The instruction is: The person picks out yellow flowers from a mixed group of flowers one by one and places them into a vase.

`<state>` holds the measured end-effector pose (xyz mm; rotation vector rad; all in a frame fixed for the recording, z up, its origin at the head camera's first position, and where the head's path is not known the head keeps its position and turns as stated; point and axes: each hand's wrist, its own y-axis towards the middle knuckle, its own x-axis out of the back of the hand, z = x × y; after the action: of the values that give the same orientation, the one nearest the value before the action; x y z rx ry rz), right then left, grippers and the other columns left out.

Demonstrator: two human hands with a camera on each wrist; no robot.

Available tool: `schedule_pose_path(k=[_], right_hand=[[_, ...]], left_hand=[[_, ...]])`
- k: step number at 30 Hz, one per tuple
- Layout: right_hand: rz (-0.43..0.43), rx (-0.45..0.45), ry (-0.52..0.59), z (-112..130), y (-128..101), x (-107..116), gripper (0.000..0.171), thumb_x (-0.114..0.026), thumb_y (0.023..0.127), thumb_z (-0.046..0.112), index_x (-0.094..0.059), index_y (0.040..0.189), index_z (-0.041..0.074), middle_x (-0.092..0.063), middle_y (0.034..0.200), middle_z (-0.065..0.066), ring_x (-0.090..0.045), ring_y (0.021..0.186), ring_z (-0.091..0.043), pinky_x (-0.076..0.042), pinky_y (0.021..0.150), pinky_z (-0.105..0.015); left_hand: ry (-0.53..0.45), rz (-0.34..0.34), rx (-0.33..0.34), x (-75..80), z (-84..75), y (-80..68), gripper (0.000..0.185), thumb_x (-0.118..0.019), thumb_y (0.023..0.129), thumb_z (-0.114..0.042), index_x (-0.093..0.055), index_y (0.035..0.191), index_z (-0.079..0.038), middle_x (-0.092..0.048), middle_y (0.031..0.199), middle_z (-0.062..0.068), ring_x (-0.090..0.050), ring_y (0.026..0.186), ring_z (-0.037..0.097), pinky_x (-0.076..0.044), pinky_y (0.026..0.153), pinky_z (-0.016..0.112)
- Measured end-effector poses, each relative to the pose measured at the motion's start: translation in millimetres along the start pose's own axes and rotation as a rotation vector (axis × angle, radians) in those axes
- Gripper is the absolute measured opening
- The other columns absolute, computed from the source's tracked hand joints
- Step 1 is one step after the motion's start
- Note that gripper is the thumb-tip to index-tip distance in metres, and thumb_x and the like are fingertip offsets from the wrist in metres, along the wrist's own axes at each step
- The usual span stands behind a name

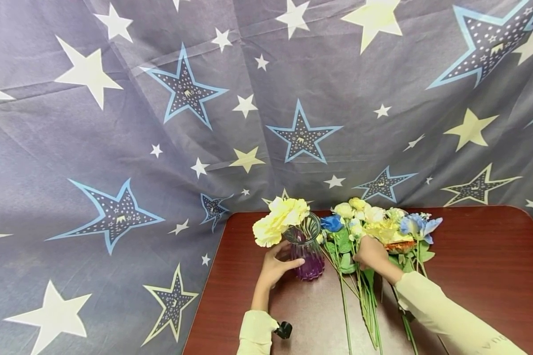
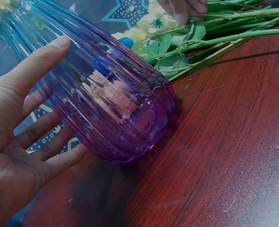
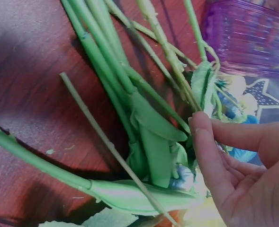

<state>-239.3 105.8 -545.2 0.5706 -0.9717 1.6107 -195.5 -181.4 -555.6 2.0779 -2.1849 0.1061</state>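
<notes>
A ribbed glass vase [image 1: 312, 265], clear above and purple at its base, stands on the table with pale yellow flowers [image 1: 281, 221] leaning out over its left rim. My left hand [image 1: 275, 267] holds the vase from the left; in the left wrist view the thumb [image 2: 44, 59] lies on the near side and the other fingers reach behind the glass. To the right, my right hand [image 1: 374, 254] is over a pile of artificial flowers. In the right wrist view its thumb and forefinger pinch a thin green flower stem [image 3: 165, 42] near some leaves.
The loose pile holds a blue rose [image 1: 331, 223], a blue flower [image 1: 419, 226], an orange bloom [image 1: 400, 247] and several pale ones, stems toward the near edge. A star-printed cloth [image 1: 231, 123] hangs behind the reddish-brown table [image 1: 479, 276].
</notes>
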Motion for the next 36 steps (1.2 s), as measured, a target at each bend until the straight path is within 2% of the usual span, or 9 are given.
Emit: schedule_pose_path(k=[4,11,13,17,20,25,28,31,36], right_hand=[[0.018,0.019,0.019,1,-3,6,0.025,-0.075,0.088,0.009,-0.069,0.064,0.004,-0.068,0.057,-0.011,-0.069,0.053,-0.026,-0.045,0.046,-0.028],[0.051,0.04,0.061,-2,-4,13,0.026,-0.071,0.089,0.009,-0.066,0.064,0.005,-0.071,0.064,-0.013,-0.069,0.057,-0.027,-0.046,0.047,-0.028],[0.064,0.052,0.097,-3,-4,14,0.03,-0.07,0.089,0.008,-0.062,0.061,0.007,-0.067,0.06,-0.011,-0.065,0.053,-0.023,-0.046,0.047,-0.028],[0.128,0.049,0.256,-5,-1,14,0.045,-0.068,0.092,0.003,-0.044,0.056,0.014,-0.043,0.052,0.001,-0.045,0.047,-0.012,-0.046,0.051,-0.028],[0.163,0.011,0.362,-6,0,13,0.05,-0.068,0.092,-0.002,-0.037,0.058,0.016,-0.037,0.055,0.003,-0.044,0.048,-0.01,-0.048,0.054,-0.029],[0.184,-0.009,0.408,-9,1,15,0.035,-0.068,0.092,-0.004,-0.05,0.065,0.008,-0.058,0.063,-0.004,-0.068,0.06,-0.017,-0.06,0.061,-0.035],[0.202,0.005,0.437,-12,2,15,0.003,-0.066,0.092,-0.006,-0.067,0.092,-0.009,-0.073,0.078,-0.019,-0.073,0.065,-0.022,-0.063,0.065,-0.039],[0.208,-0.012,0.476,-15,3,13,0.019,-0.065,0.092,-0.008,-0.065,0.109,-0.017,-0.075,0.091,-0.025,-0.075,0.068,-0.023,-0.064,0.066,-0.04],[0.202,-0.038,0.511,-18,4,10,0.008,-0.067,0.092,-0.008,-0.068,0.097,-0.013,-0.076,0.083,-0.019,-0.073,0.065,-0.019,-0.063,0.063,-0.037]], left_hand=[[-0.008,-0.001,0.003,-0.2,1.5,1.5,0.062,-0.088,0.076,-0.009,-0.063,0.133,-0.001,-0.066,0.124,0.03,-0.06,0.121,0.051,-0.048,0.103,0.065],[0.031,-0.017,-0.003,0.9,25.5,11.3,0.064,-0.089,0.077,-0.01,-0.063,0.135,-0.002,-0.067,0.124,0.028,-0.062,0.12,0.049,-0.051,0.101,0.062],[0.028,-0.017,-0.003,1.6,29.2,12.4,0.064,-0.089,0.077,-0.011,-0.063,0.135,-0.005,-0.068,0.124,0.026,-0.063,0.12,0.046,-0.052,0.101,0.059],[0.011,-0.012,-0.008,2.7,31.8,12.8,0.065,-0.09,0.076,-0.012,-0.063,0.136,-0.007,-0.069,0.124,0.023,-0.064,0.119,0.043,-0.054,0.1,0.057],[0.003,-0.009,-0.013,3.0,31.8,12.7,0.066,-0.09,0.076,-0.012,-0.063,0.136,-0.007,-0.069,0.124,0.023,-0.065,0.119,0.043,-0.053,0.1,0.057],[0.019,-0.013,-0.01,2.1,32.2,13.0,0.065,-0.089,0.076,-0.011,-0.062,0.136,-0.004,-0.068,0.124,0.026,-0.064,0.119,0.045,-0.053,0.101,0.058],[0.026,-0.016,-0.019,0.2,20.6,7.7,0.066,-0.089,0.076,-0.011,-0.061,0.135,0.0,-0.067,0.124,0.029,-0.063,0.119,0.047,-0.052,0.1,0.06],[0.014,-0.01,-0.008,-1.0,8.8,3.2,0.064,-0.088,0.076,-0.008,-0.062,0.134,0.002,-0.066,0.124,0.031,-0.062,0.12,0.05,-0.05,0.101,0.062],[0.001,0.001,0.004,0.7,22.7,9.8,0.064,-0.088,0.076,-0.006,-0.062,0.135,0.0,-0.066,0.126,0.031,-0.061,0.121,0.051,-0.048,0.103,0.064]])
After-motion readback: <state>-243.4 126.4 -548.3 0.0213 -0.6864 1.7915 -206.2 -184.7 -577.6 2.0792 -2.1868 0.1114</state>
